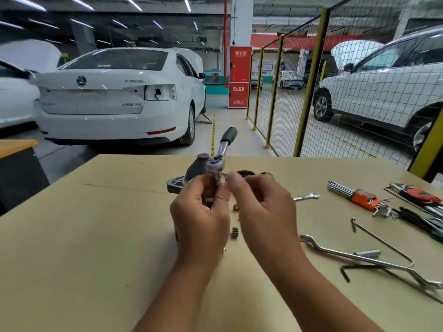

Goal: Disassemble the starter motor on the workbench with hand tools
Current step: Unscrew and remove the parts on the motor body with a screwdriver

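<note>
Both hands meet near the far edge of the bench (pixel 96 236). The left hand (pixel 200 219) grips the ratchet (pixel 219 158) below its head; the right hand (pixel 261 207) pinches something blurred there. The starter motor housing (pixel 189 174) lies behind, largely hidden.

A tan workbench top (pixel 72 236) fills the near ground of a large garage with a grey concrete floor (pixel 230 130) and strip lights (pixel 134 3) overhead. Far left stands a white sedan (pixel 115 97) (one tail lamp missing); at right, yellow-posted mesh fencing (pixel 309 92) screens a white SUV (pixel 383 87), with a red cabinet (pixel 240 76) between.
</note>
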Demonstrator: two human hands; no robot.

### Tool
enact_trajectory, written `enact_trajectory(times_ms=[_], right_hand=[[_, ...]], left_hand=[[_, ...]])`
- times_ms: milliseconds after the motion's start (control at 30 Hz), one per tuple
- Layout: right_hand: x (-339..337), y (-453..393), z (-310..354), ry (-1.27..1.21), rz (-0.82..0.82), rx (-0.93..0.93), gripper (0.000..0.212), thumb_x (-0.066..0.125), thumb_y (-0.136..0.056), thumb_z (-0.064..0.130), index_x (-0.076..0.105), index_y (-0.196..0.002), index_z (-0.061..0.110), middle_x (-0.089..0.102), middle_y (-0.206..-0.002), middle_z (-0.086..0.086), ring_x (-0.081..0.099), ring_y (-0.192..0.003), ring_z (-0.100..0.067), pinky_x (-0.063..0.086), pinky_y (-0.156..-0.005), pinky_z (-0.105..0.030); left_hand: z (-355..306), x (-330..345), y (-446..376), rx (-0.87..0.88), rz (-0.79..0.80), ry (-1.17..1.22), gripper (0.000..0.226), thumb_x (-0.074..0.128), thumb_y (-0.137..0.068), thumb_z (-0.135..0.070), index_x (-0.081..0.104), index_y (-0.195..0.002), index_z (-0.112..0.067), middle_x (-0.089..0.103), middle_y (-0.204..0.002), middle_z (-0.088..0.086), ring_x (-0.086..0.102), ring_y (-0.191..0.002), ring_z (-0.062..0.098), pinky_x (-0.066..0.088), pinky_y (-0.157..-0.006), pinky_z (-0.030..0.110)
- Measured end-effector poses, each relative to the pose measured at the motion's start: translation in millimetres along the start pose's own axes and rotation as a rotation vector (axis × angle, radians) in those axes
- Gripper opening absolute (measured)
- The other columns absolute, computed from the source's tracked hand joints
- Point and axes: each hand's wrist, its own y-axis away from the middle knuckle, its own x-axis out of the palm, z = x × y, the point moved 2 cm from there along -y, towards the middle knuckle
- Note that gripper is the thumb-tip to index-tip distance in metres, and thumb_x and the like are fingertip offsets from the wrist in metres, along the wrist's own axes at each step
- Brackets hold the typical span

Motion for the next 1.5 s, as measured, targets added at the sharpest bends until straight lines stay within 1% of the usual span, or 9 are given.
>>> enact_trajectory(times_ms=[200,333,533,700,867,1067,1300,1400,1500], right_hand=[[18.1,-41.5,-24.1,-0.912,0.234,0.259,0.024,0.068,-0.094,0.024,0.067,-0.112,0.009,0.068,-0.114,-0.025,0.068,-0.107,-0.036,0.055,-0.095,-0.046],[19.2,-48.4,-19.5,-0.891,0.415,0.106,0.019,0.061,-0.097,0.01,0.069,-0.105,-0.004,0.068,-0.109,-0.031,0.068,-0.107,-0.041,0.054,-0.094,-0.052],[28.2,-52.7,-9.8,-0.569,0.571,-0.194,0.023,0.063,-0.096,0.021,0.077,-0.1,0.004,0.076,-0.104,-0.016,0.073,-0.104,-0.031,0.059,-0.09,-0.045],[36.5,-55.6,-18.2,-0.937,0.635,0.281,0.049,0.044,-0.103,0.045,0.076,-0.095,0.009,0.075,-0.094,-0.02,0.073,-0.093,-0.036,0.059,-0.089,-0.048],[26.5,-52.7,-16.4,-0.418,0.462,-0.29,0.031,0.053,-0.1,0.027,0.076,-0.095,0.007,0.077,-0.092,-0.01,0.075,-0.092,-0.03,0.061,-0.08,-0.053],[27.6,-53.5,-12.1,-0.794,0.589,0.226,0.037,0.051,-0.103,0.033,0.074,-0.1,0.005,0.074,-0.101,-0.025,0.072,-0.102,-0.039,0.06,-0.085,-0.044],[29.5,-52.4,-18.1,-0.864,0.609,0.198,0.032,0.05,-0.1,0.029,0.077,-0.102,0.012,0.074,-0.112,-0.017,0.072,-0.106,-0.029,0.057,-0.086,-0.038],[31.0,-49.9,-18.4,-0.869,0.545,0.196,0.029,0.053,-0.099,0.027,0.079,-0.098,0.013,0.075,-0.109,-0.019,0.073,-0.106,-0.03,0.058,-0.088,-0.041],[32.6,-45.8,-19.1,-0.773,0.394,0.133,0.023,0.059,-0.095,0.026,0.08,-0.093,0.015,0.076,-0.104,-0.02,0.073,-0.107,-0.033,0.057,-0.091,-0.046]], left_hand=[[3.5,-2.6,-1.9,0.037,0.069,-0.029,0.005,0.068,-0.092,-0.031,0.072,-0.094,-0.031,0.073,-0.083,-0.012,0.07,-0.079,0.009,0.059,-0.072,0.03],[0.7,-4.7,-6.2,0.016,0.11,-0.023,0.01,0.073,-0.089,-0.024,0.073,-0.089,-0.014,0.073,-0.077,-0.006,0.07,-0.072,0.012,0.058,-0.068,0.036],[-1.1,-10.5,-5.0,0.013,0.062,0.006,0.012,0.075,-0.086,-0.015,0.071,-0.082,-0.026,0.068,-0.067,-0.018,0.066,-0.066,0.0,0.045,-0.06,0.01],[-0.8,-8.9,-6.1,0.043,0.185,0.014,0.005,0.072,-0.088,-0.011,0.074,-0.088,-0.016,0.071,-0.073,-0.006,0.065,-0.066,0.01,0.051,-0.063,0.023],[1.0,-15.5,-10.6,-0.021,0.206,-0.015,0.007,0.076,-0.084,-0.019,0.072,-0.082,-0.025,0.072,-0.07,-0.011,0.065,-0.063,0.004,0.046,-0.061,0.013],[-2.4,-19.4,-12.4,0.015,0.267,-0.081,0.008,0.073,-0.093,-0.024,0.077,-0.09,-0.018,0.073,-0.074,0.002,0.067,-0.071,0.024,0.056,-0.067,0.041],[-5.2,-31.1,-56.6,0.115,0.704,-0.099,0.027,0.067,-0.087,-0.02,0.072,-0.101,0.002,0.066,-0.084,0.025,0.062,-0.075,0.038,0.057,-0.071,0.05],[1.4,-29.4,-56.1,0.11,0.672,-0.029,0.021,0.071,-0.084,-0.019,0.074,-0.095,-0.001,0.067,-0.077,0.018,0.062,-0.065,0.027,0.056,-0.064,0.038],[10.3,-24.8,-50.7,0.08,0.592,0.084,0.022,0.073,-0.083,-0.015,0.075,-0.096,0.003,0.071,-0.081,0.024,0.068,-0.075,0.043,0.059,-0.07,0.055]])
